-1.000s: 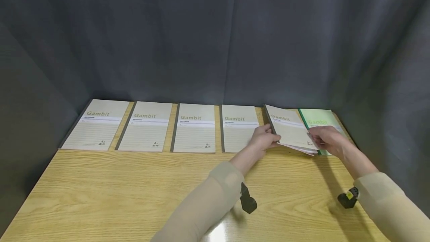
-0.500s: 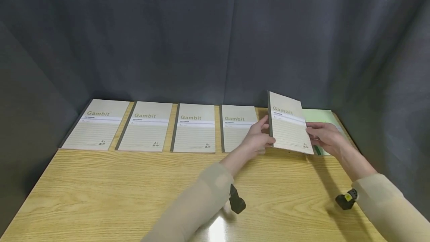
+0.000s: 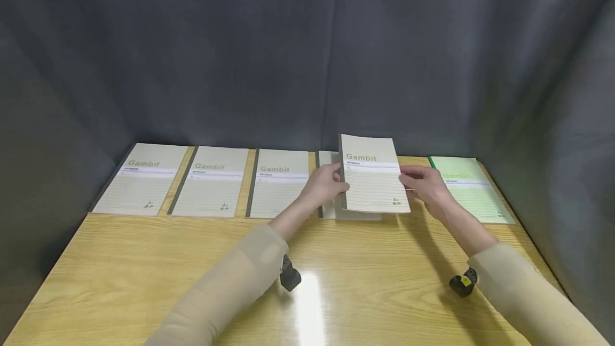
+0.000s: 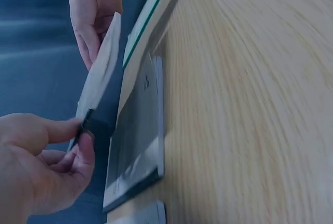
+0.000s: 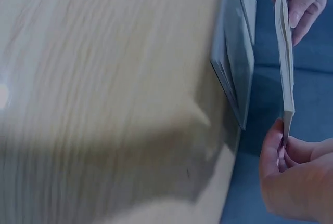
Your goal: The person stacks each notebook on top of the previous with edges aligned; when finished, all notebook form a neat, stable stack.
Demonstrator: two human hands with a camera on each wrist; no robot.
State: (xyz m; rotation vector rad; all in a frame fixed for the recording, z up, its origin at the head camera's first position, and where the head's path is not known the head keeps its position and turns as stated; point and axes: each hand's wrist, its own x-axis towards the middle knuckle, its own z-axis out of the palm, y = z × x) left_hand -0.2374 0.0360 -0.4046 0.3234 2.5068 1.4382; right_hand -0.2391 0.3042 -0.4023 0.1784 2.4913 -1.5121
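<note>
Both hands hold a beige notebook marked "Gambit" up off the table, its dark spine on the left. My left hand pinches the spine edge, thumb on the cover, as the left wrist view shows with the notebook seen edge-on. On the opposite edge my right hand pinches the page side between thumb and fingers; the right wrist view shows this grip of the right hand. Underneath lies another notebook with a dark spine, partly covered by the held one in the head view.
Three more beige notebooks lie in a row along the table's back edge to the left. A green notebook lies at the right end. Dark curtains hang behind and at the sides of the wooden table.
Both hands have lifted the beige notebook from beside the green one and carried it left, over its neighbour. The green notebook is uncovered now.
</note>
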